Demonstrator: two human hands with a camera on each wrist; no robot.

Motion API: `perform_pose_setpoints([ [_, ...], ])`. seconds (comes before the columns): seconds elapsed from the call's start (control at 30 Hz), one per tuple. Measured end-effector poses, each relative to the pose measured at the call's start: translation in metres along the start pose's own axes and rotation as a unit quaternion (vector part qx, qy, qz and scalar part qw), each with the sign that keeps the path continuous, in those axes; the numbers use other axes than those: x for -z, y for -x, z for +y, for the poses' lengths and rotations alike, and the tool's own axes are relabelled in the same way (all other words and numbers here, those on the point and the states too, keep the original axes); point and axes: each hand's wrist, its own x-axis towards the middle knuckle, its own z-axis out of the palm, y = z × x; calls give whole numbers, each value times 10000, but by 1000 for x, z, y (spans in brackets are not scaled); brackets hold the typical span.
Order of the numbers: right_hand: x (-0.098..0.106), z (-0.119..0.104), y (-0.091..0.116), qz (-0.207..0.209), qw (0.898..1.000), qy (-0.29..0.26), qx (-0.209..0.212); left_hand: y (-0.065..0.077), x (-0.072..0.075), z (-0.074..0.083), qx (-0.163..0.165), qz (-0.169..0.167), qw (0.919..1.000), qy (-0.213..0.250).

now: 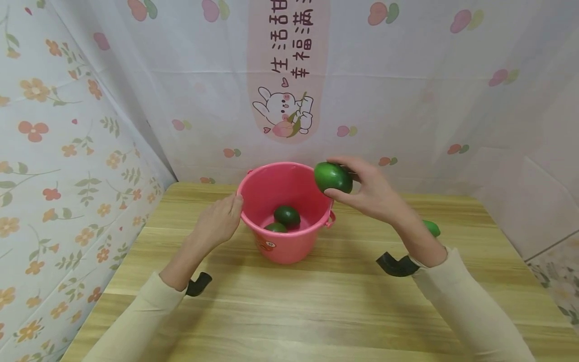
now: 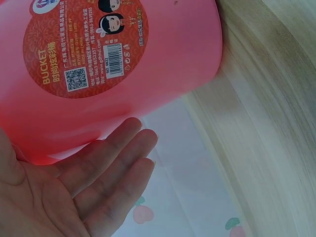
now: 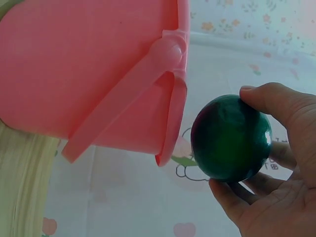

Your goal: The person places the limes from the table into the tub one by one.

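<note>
My left hand [image 1: 220, 219] holds the near-left rim of a pink bucket [image 1: 285, 246], its thumb at the rim. In the left wrist view its fingers [image 2: 118, 173] extend beside the bucket wall, fairly straight. Raised at the bucket's right rim, my right hand [image 1: 373, 193] grips a glossy green oval fruit [image 1: 333, 177] between thumb and fingers. The right wrist view shows this fruit [image 3: 229, 140] just outside the rim, apart from it. Inside the bucket lie a dark green fruit [image 1: 287, 215] and another green fruit [image 1: 276, 228], partly hidden by the front wall.
On the wooden table [image 1: 289, 311], a green item [image 1: 431, 228] shows partly behind the right forearm. Black curved pieces stick out by the left wrist [image 1: 199, 284] and right wrist [image 1: 398, 264]. A printed white curtain [image 1: 194, 85] hangs behind. The bucket's handle [image 3: 118, 103] hangs down.
</note>
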Motion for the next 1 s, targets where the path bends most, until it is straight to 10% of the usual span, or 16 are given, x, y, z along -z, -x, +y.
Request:
perform_pose_setpoints([
  [1.0, -22, -9, -18, -147, 9998, -134, 91, -1, -1, -2, 53, -9, 10000, -3],
])
